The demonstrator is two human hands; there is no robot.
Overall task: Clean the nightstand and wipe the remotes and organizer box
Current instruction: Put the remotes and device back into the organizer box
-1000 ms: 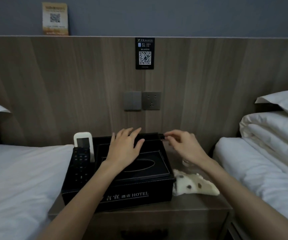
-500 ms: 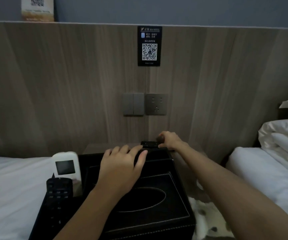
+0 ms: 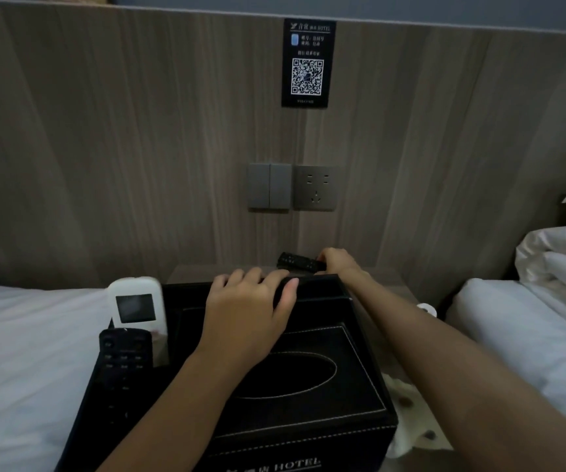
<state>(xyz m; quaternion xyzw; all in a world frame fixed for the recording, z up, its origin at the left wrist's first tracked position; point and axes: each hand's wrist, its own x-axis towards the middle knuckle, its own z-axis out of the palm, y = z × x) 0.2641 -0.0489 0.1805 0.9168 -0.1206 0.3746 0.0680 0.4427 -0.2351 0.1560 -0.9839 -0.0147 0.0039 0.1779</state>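
Right hand pinches a small black remote behind the organizer box, frame centre — it could slip behind. Left hand flat, fingers spread on the box's back rim — a shove tips the white remote.

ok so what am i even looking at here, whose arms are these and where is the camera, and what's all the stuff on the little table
There is no machine here. A person wears a wide-angle camera on the head, so the picture looks forward and down along their own two bare arms.

They stand at a wooden nightstand between two beds, facing a wood wall panel with a light switch and a socket.

On the nightstand sits a black organizer box marked HOTEL, with an oval tissue slot on top. In its left pocket stand a white remote and a black remote. A spotted cloth lies to the right of the box.

The left hand rests on the box, fingers over its back edge. The right hand reaches behind the box and grips one end of a small black remote.
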